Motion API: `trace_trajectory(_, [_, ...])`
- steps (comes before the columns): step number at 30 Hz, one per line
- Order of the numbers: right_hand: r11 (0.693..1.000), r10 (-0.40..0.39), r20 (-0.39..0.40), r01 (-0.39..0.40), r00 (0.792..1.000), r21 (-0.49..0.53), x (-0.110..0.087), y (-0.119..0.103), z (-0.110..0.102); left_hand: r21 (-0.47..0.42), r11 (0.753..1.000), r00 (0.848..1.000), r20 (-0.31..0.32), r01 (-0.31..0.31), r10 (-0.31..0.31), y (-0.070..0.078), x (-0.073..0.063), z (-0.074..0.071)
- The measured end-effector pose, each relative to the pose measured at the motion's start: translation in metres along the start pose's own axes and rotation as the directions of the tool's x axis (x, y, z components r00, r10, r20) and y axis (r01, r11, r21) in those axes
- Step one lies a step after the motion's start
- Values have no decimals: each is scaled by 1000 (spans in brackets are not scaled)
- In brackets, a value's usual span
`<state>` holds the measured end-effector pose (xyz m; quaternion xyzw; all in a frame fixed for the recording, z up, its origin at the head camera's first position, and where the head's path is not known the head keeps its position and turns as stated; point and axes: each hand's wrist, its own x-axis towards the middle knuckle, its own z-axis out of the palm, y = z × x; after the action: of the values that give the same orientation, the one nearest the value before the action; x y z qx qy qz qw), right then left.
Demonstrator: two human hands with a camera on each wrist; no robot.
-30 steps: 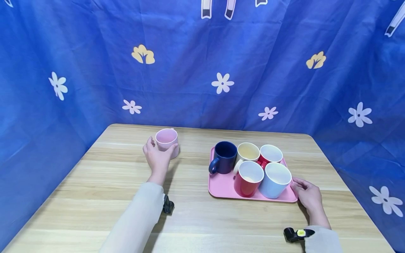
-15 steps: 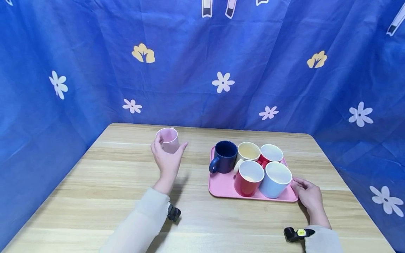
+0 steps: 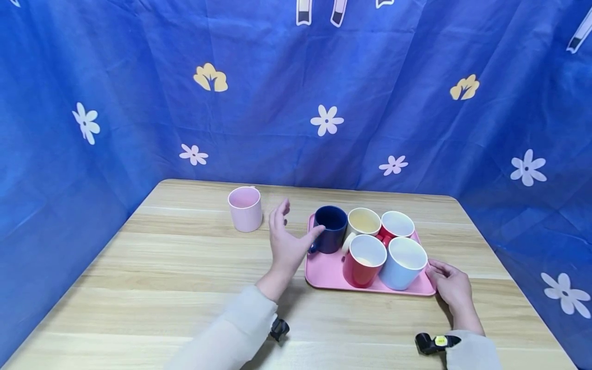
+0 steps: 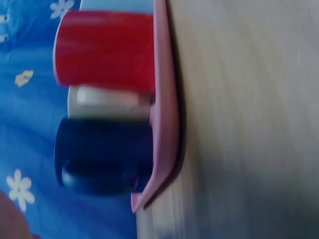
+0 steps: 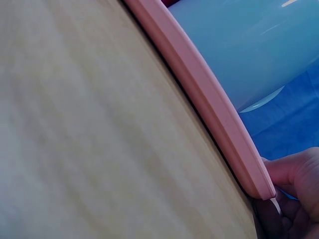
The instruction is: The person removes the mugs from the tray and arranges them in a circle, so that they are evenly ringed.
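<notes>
Five smooth, cylindrical mugs stand on a round-cornered pink tray.

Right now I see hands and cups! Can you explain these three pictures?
There's no robot here, just a person's bare left hand and right hand. The wide picture comes from a camera on the person's head, looking down. The two tilted ones come from a little black camera on each wrist. On the table is a pink tray holding a dark blue mug, a cream mug, a light blue mug and two red mugs. A pale pink mug stands outside it, to the left. The right hand holds the tray's corner; the left hand, near the dark blue mug, holds nothing.
</notes>
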<state>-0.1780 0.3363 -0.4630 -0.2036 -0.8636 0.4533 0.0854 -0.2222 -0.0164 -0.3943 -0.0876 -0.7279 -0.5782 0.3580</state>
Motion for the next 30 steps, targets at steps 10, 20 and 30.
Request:
trace_trajectory(10, [1000, 1, -3, -1, 1000, 5, 0, 0, 0, 12, 999, 977, 210, 33, -34, 21, -24, 22])
trace_trajectory(20, [1000, -15, -14, 15, 1000, 9, -1, -2, 0, 66, 996, 901, 426, 66, -88, 32, -43, 34])
trace_trajectory(30, [1000, -1, -7, 1, 1000, 9, -2, -2, 0, 79, 976, 835, 507, 201, -213, 33, -58, 48])
